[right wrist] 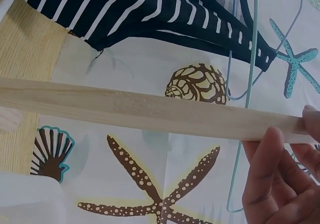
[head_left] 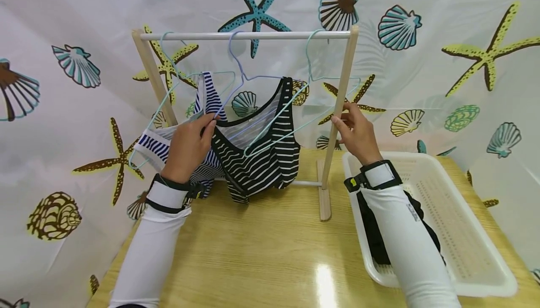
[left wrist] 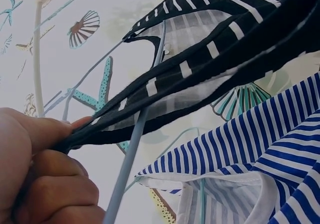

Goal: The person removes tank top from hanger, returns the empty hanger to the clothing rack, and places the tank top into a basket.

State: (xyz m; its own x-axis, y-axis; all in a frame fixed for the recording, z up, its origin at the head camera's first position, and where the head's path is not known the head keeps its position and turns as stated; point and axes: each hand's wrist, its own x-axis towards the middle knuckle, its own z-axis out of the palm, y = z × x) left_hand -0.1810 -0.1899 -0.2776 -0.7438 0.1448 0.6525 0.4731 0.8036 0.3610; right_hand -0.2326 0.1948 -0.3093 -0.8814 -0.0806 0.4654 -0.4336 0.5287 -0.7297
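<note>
My left hand [head_left: 190,144] pinches one shoulder strap [left wrist: 150,87] of a black-and-white striped tank top [head_left: 261,167]. That top hangs on a lavender hanger [head_left: 242,76], its other strap over the hanger's right arm. In the left wrist view, the hanger's wire [left wrist: 131,156] passes beside the pinched strap. Behind my left hand, a blue-and-white striped top [head_left: 153,146] hangs crookedly on a mint hanger [head_left: 157,111]. My right hand [head_left: 358,132] grips the right wooden post [right wrist: 150,109] of the rack between thumb and fingers.
A white rail [head_left: 274,36] tops the small rack. Another mint hanger [head_left: 309,59] without clothes hangs near the right post. A white basket [head_left: 476,214] with dark cloth [head_left: 373,233] stands at right on the wooden table [head_left: 261,251]. A shell-and-starfish curtain [head_left: 443,78] hangs behind.
</note>
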